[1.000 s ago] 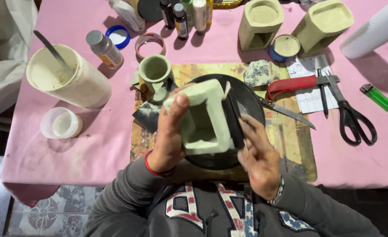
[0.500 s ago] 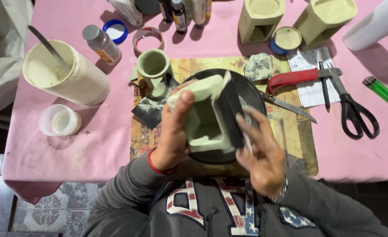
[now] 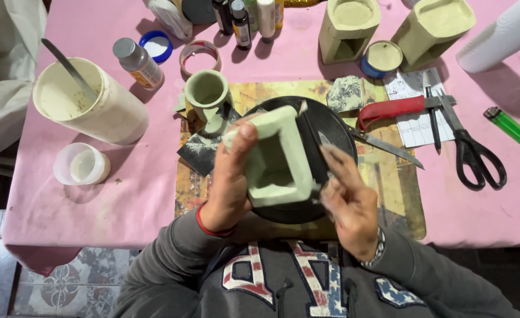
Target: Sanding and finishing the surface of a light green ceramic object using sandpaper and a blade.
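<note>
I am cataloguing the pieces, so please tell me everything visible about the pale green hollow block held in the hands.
The pale green block is a squarish, thick-walled form with a deep rectangular hollow facing the camera. It looks like unglazed clay, matte and dusty. It is held tilted above a dark round disc. The left hand clasps its left side, thumb on the top rim; the right hand presses a thin tool against its right side.
</note>
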